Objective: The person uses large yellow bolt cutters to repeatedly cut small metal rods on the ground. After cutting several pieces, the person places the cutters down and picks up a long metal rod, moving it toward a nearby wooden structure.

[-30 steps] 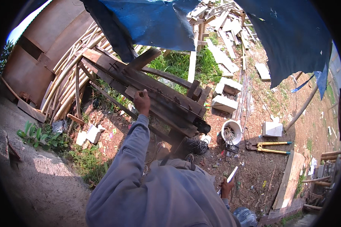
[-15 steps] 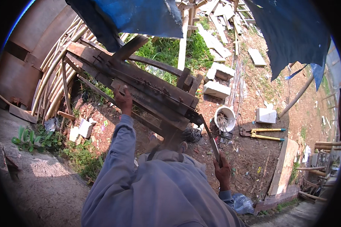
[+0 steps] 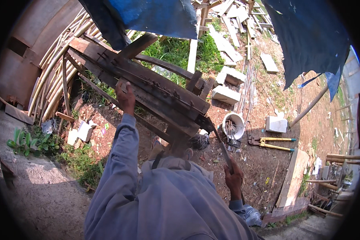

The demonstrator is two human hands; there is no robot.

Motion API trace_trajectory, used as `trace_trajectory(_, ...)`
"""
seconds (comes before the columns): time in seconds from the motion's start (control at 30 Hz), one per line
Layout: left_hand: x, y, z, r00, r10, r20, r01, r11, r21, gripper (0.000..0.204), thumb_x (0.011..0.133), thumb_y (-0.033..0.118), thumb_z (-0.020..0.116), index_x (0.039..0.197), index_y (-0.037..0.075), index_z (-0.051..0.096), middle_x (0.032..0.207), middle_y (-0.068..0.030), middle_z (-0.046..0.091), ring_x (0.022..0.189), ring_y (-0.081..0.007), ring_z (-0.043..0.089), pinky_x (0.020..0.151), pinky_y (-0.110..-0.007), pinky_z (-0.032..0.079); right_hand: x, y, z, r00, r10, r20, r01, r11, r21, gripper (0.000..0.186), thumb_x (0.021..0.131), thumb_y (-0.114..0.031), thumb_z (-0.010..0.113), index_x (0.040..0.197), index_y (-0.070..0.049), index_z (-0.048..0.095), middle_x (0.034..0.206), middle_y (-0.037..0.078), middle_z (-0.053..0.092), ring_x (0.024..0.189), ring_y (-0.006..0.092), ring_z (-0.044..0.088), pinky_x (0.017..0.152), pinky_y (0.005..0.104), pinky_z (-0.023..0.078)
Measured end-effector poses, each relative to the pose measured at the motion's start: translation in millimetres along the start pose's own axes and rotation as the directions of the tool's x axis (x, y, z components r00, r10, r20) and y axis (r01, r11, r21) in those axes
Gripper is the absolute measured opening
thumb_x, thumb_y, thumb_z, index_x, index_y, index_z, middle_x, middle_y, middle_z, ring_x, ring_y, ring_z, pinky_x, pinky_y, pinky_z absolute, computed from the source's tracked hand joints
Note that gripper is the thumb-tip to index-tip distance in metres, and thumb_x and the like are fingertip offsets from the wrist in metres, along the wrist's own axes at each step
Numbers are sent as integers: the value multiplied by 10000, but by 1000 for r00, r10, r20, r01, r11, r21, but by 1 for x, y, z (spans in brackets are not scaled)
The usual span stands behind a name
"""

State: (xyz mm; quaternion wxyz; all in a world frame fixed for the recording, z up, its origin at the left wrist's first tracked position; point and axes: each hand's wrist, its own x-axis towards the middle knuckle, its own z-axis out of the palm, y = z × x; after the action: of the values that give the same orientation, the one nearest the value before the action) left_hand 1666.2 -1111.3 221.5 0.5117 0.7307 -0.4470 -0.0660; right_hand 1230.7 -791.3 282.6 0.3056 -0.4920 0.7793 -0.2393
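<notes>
A long, dark wooden bench point(image 3: 158, 90) runs slantwise before me, with nails or pegs and a thin rod along its top. My left hand point(image 3: 126, 98) rests at its near edge, fingers curled; what lies under the fingertips is hidden. At the bench's right end, a long flat metal lever point(image 3: 221, 143) slants down toward me. Its lower end is in my right hand point(image 3: 234, 178), whose fingers are wrapped round it. The lever's upper end meets dark metal fittings at the bench corner.
Right of the bench are a white bucket point(image 3: 233, 125) of metal scraps, yellow-handled bolt cutters point(image 3: 274, 144) and white blocks point(image 3: 226, 95). Bamboo poles point(image 3: 54, 82) lean at left. Blue tarps point(image 3: 156, 18) hang overhead. A board point(image 3: 294, 178) lies at lower right.
My left hand has slid slightly up and leftward along the bench edge. My right hand keeps its hold on the lever, which has shifted only a little. The whole view has moved slightly.
</notes>
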Motion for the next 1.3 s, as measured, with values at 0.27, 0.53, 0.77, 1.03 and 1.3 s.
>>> trace_trajectory(0.27, -1, 9, 15, 999, -29, 42, 28, 1000, 8, 527, 937, 345, 606, 1266, -58, 523, 1301, -245, 532, 1229, -385, 495, 1044, -428, 393, 11, -1, 8, 993, -115, -33, 115, 993, 0, 484, 850, -98, 698, 1321, -118, 587, 1166, 190, 666, 1054, 286, 675, 863, 366, 531)
trace_trajectory(0.53, -2, 4, 8, 1000, 13, 8, -13, 1000, -11, 428, 920, 280, 613, 1212, -26, 546, 1263, -233, 554, 1205, -382, 508, 1029, -428, 396, 11, -7, 7, 995, -103, -8, 103, 994, 29, 508, 843, -109, 711, 1333, -144, 581, 1107, 179, 686, 956, 281, 699, 806, 370, 539)
trace_trajectory(0.77, -11, -5, -4, 999, -2, -42, 3, 1000, 24, 441, 920, 266, 602, 1239, -33, 544, 1245, -234, 568, 1207, -377, 511, 1034, -428, 395, 10, -5, 9, 989, -142, -48, 144, 989, 34, 501, 849, -113, 705, 1334, -142, 580, 1083, 179, 692, 936, 277, 701, 784, 370, 538)
trace_trajectory(1.03, -25, -21, -4, 1000, -17, -19, 18, 997, 73, 461, 925, 293, 607, 1236, -43, 553, 1285, -239, 561, 1205, -384, 529, 1028, -430, 410, 21, 1, 5, 992, -126, -1, 126, 992, -33, 510, 855, -140, 705, 1346, -164, 570, 1078, 177, 696, 931, 286, 706, 778, 374, 541)
trace_trajectory(1.3, -14, -6, 14, 1000, -15, -23, 15, 1000, -4, 504, 922, 328, 619, 1249, -49, 546, 1290, -249, 554, 1213, -393, 524, 1036, -427, 409, 38, -1, -11, 989, -141, 50, 145, 985, -91, 526, 855, -191, 717, 1357, -177, 557, 1063, 168, 703, 923, 287, 710, 784, 382, 543)
